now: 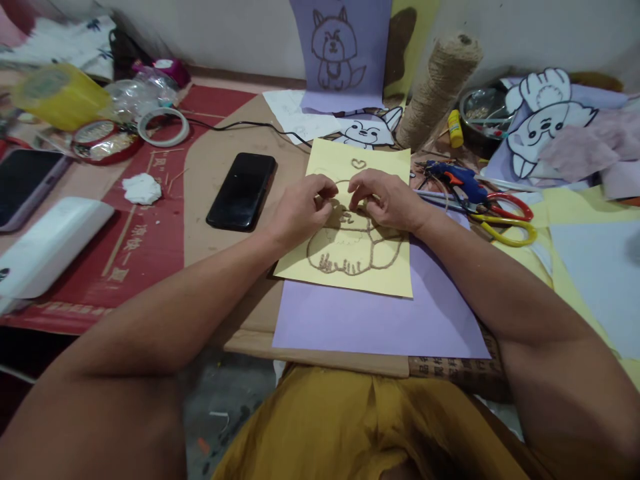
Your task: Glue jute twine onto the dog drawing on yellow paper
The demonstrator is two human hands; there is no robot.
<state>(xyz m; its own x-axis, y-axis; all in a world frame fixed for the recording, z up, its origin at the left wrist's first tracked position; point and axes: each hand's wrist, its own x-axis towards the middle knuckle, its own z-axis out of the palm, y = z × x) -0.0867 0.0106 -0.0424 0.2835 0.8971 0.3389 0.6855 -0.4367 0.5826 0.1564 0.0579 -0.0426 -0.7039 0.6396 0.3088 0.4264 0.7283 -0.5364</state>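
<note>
A yellow sheet of paper (295,265) lies over a purple sheet (345,327) on the table in front of me. It bears an animal outline in thick brown lines that look like twine, with a small heart (358,163) at the top. My left hand (306,205) rests on the drawing's left side, fingers curled and thumb near the fingertips. Opposite it, my right hand (381,200) is bent over the upper right of the drawing, also closed in a pinch. Between the fingertips is a small gap; whatever they pinch is too small to make out.
Left of the paper lies a black phone (242,191). Behind stand a twine spool (440,90) and a purple sheet with a fox-like figure (334,57). Scissors (505,220), a glue gun (463,181) and a glue stick (455,129) lie right. A tape roll (163,127) sits left.
</note>
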